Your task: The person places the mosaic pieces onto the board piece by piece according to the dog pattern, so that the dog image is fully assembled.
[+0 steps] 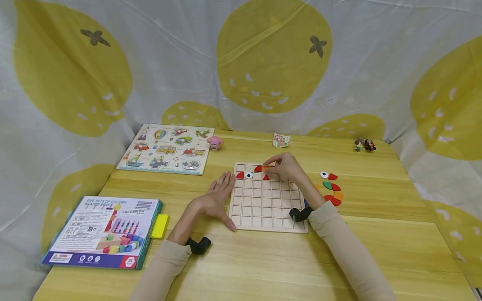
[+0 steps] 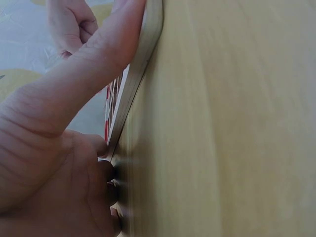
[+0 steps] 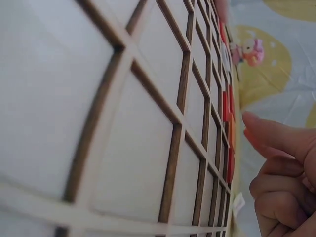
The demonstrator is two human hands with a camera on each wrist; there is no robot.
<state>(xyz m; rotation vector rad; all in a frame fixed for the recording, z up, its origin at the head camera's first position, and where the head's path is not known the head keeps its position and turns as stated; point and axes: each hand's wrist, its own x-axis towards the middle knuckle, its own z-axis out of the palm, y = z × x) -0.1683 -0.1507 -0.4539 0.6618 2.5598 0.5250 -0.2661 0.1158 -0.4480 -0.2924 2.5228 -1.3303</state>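
A wooden grid board (image 1: 261, 200) lies on the table. Along its top rows sit a red piece (image 1: 239, 175), a white eye disc (image 1: 248, 175) and a red quarter piece (image 1: 257, 169). My left hand (image 1: 214, 200) steadies the board's left side with straight, spread fingers, its thumb (image 2: 94, 64) at the near corner. Over the top row, my right hand (image 1: 287, 168) has its thumb and index finger close together beside an orange piece (image 1: 266, 168). The right wrist view shows a narrow gap between those fingertips (image 3: 251, 119) and the orange piece (image 3: 233, 127); contact is unclear.
Right of the board lie loose red pieces (image 1: 331, 200), a green piece (image 1: 326, 185) and another eye disc (image 1: 324, 174). A picture puzzle (image 1: 165, 148), pink figurine (image 1: 215, 143), patterned card (image 1: 281, 140) and small figures (image 1: 370, 144) stand behind. A boxed toy (image 1: 105, 230) and yellow block (image 1: 160, 226) lie left.
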